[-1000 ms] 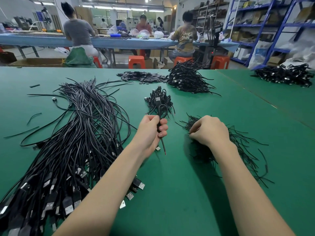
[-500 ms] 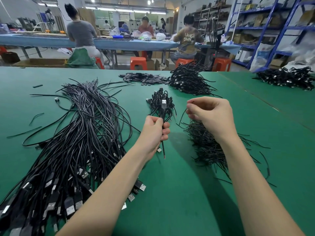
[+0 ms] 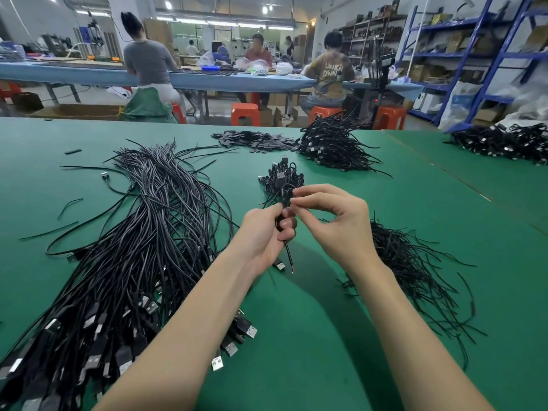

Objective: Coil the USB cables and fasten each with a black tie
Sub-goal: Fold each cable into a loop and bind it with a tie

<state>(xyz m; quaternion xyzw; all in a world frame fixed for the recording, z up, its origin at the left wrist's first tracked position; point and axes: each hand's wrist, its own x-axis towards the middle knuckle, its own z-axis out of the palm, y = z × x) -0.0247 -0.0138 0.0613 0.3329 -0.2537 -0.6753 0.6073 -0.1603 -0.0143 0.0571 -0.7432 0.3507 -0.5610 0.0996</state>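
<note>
My left hand grips a coiled black USB cable above the green table; its plug points away from me and a thin tail hangs below my fist. My right hand has thumb and forefinger pinched at the top of that coil, apparently on a thin black tie too small to make out. A big bundle of loose USB cables lies to the left. The heap of black ties lies to the right. A small pile of coiled cables sits just beyond my hands.
Farther back lie a large heap of cables and flat black pieces. Another cable heap is on the adjoining table at right. People sit on orange stools at a blue bench behind. Blue shelving stands at right.
My right hand left the tie heap, rose and came left to the coil held in my left hand. The left hand lifted the coil slightly.
</note>
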